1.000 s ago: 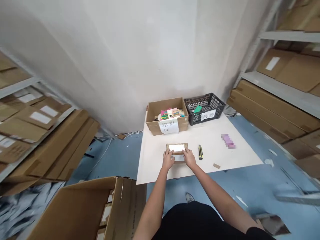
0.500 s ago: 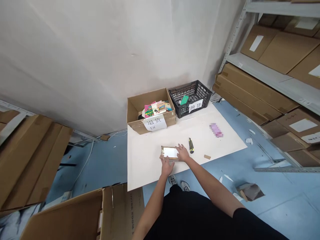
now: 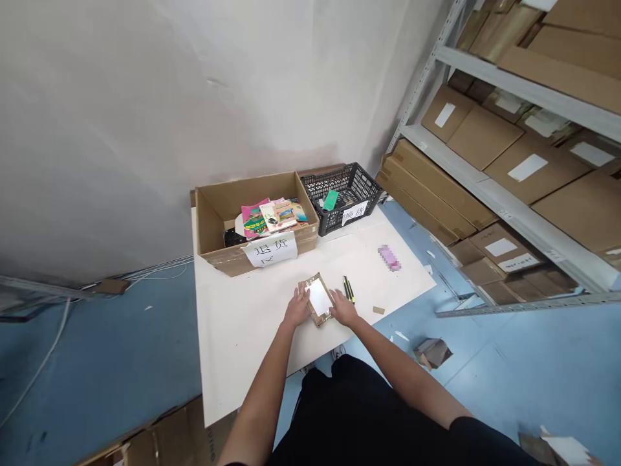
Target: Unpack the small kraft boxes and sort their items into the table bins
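Between my two hands a small cardboard box (image 3: 319, 299) lies at a slant on the white table (image 3: 233, 323). A blank-looking white label covers most of its top, and shiny tape shows at its ends. My left hand (image 3: 297, 307) grips the box's left side, fingers curled over the edge. On the opposite side, my right hand (image 3: 342, 308) holds the right edge near the lower corner. Just beyond the right hand lies a yellow and black box cutter (image 3: 348, 290). A little scrap of cardboard (image 3: 378, 310) is farther right.
A large open carton (image 3: 218, 255) with books (image 3: 279, 213) stands at the table's back. Beside it is a black plastic crate (image 3: 334, 223) holding a green item (image 3: 330, 200). A pixelated purple thing (image 3: 389, 257) lies on the right. Shelves of cartons (image 3: 485, 136) rise beyond.
The small box has turned from lying crosswise to pointing more away from me, with both hands now on its sides. The view has swung to the right.
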Available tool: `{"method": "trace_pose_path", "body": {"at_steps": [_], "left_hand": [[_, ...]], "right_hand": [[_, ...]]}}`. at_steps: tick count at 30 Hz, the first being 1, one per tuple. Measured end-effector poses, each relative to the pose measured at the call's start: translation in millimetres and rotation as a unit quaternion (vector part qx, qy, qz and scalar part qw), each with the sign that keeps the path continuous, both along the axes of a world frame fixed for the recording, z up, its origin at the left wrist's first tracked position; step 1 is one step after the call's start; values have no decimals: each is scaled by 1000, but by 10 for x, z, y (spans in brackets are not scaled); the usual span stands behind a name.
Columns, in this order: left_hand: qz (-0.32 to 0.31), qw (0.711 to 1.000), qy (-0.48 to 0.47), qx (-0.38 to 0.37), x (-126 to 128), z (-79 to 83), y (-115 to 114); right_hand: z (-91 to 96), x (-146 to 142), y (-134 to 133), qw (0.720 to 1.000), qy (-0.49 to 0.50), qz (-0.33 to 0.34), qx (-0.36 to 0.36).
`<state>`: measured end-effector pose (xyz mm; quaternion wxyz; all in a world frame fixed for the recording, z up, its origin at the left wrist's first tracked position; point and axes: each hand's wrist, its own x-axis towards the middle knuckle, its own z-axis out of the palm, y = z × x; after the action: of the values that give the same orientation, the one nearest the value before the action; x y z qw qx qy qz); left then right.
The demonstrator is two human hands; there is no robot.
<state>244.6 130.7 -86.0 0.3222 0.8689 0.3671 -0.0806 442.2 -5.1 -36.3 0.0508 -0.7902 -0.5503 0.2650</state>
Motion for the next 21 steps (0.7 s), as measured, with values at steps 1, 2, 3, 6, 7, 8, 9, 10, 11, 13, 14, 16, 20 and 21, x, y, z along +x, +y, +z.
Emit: {"method": "trace_pose_path", "body": {"at_steps": [1,2,3,6,7,8,9,10,11,13,14,16,20,21], "left_hand": [[7,1000,14,-8,22,32,-6],[14,999,25,-18,42,61,-17],[19,999,34,-28,60,86,-29],[28,997,52,-39,107,136,-70],[36,997,59,-34,121,145,-92],[44,996,67,-29,135,150,-123],[54,995,74,-24,148,154,-165],[64,994,82,-21,159,156,-220],[75,993,89,-19,171,158,-285],[95,990,100,-14,195,161,-436],[106,989,105,-10,209,164,-512],[126,985,117,0,247,172,-645],[154,977,149,2,331,213,-762],[159,975,155,-4,346,228,-764]], "right_hand": [[-2,76,8,1000,0,-3,29],[-13,162,18,999,0,-12,51],[-35,259,29,998,4,-26,61],[-168,588,56,996,36,-73,31],[-229,701,58,995,51,-86,10],[-296,809,56,993,65,-98,-11],[-368,908,51,991,76,-108,-35],[-442,994,44,988,82,-120,-59],[-518,1064,38,984,83,-133,-82],[-671,1150,33,978,73,-156,-116],[-745,1165,38,976,67,-164,-125],[-875,1155,71,974,61,-171,-135],[-950,1077,232,971,98,-163,-147],[-912,1062,289,971,112,-157,-140]]}}
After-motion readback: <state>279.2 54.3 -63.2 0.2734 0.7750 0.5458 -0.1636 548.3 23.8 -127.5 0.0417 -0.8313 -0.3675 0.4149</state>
